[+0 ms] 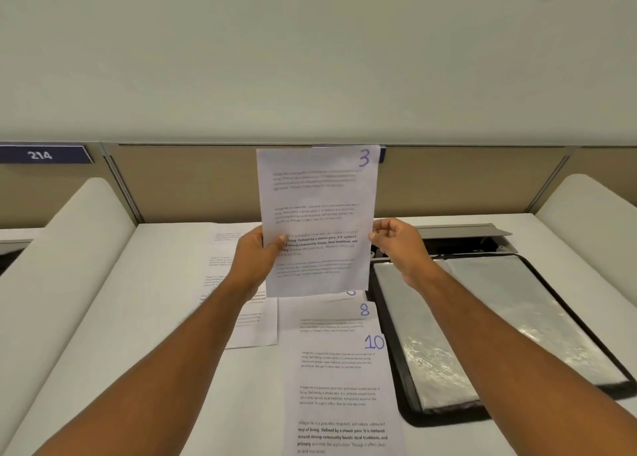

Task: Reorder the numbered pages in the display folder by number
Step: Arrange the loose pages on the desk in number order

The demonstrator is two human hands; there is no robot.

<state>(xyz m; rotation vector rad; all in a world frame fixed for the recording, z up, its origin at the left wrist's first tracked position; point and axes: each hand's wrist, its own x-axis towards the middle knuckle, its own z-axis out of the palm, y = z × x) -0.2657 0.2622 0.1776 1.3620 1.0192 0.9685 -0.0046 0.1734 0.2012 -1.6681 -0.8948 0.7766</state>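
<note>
Above the white tabletop (165, 317), a white printed sheet numbered 3 in blue ink (317, 214) is held upright, long axis vertical. The left hand (256, 254) pinches its left edge, thumb on the printed face; the right hand (396, 245) pinches its right edge at the same height. Both grips are narrow, closed on the paper.

Below lie further loose sheets: the sheet marked 8 (331, 314) and the sheet marked 10 (341, 386), overlapped in a column, and other sheets (241, 317) to the left. The black display folder with clear plastic pockets (499, 328) lies open, down and right of the held sheet, nearest the right hand. Filing the sheet likely requires a move rightward and downward.
</note>
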